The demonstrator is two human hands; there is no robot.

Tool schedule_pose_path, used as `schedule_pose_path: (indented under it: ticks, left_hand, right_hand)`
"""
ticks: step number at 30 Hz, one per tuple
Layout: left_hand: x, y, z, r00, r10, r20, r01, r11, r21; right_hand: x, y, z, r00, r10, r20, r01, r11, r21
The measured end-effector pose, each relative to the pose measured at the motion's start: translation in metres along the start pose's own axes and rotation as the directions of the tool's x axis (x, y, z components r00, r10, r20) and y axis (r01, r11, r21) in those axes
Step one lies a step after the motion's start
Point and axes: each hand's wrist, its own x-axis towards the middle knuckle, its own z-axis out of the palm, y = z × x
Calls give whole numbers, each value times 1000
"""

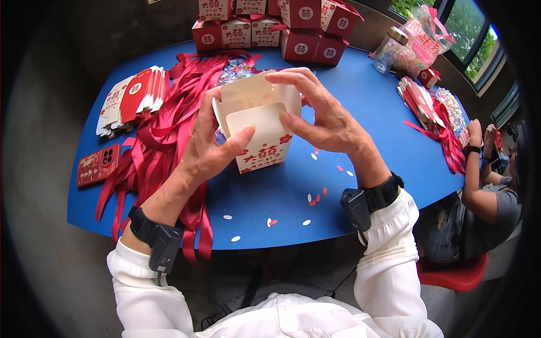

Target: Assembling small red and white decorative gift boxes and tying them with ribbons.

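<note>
Between my two hands is a small white paper gift box (265,156) with red print and flowers, its top flaps standing up. My left hand (211,138) grips the box's left side, thumb on the front flap. On the other side my right hand (321,115) holds it, fingers over the back flap and thumb at the front flap's corner. The inside shows pale; its bottom is hidden. A heap of red ribbons (163,135) lies left of the box, and clear-wrapped small items (236,69) lie behind it.
Flat folded boxes (132,98) and a red phone (98,165) are at left on the blue table (253,217). Finished boxes (253,32) are stacked at the back. A jar (390,50) and a pink candy bag (420,42) stand back right. Another person (484,203) sits at right.
</note>
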Motion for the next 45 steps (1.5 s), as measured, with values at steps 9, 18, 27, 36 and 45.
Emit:
schedule_pose_path:
  ticks: [9,18,27,36,45]
  left_hand:
    - [0,9,4,998,-6,-60,11,997,77]
    - [3,-4,-10,967,244,78,-255,888,382]
    - [2,1,-1,998,56,-35,-47,973,225]
    - [-1,3,3,993,120,6,-116,938,327]
    - [-1,3,5,977,202,74,-207,793,572]
  right_hand:
    - [-1,-1,4,997,58,-52,-59,998,-16]
    - [1,-2,4,999,34,-1,-34,993,-109]
    - [2,-10,11,999,35,-25,-39,986,-161]
    - [2,-16,13,996,83,-44,-91,972,-218]
    - [1,-14,16,992,-60,-109,17,933,-359]
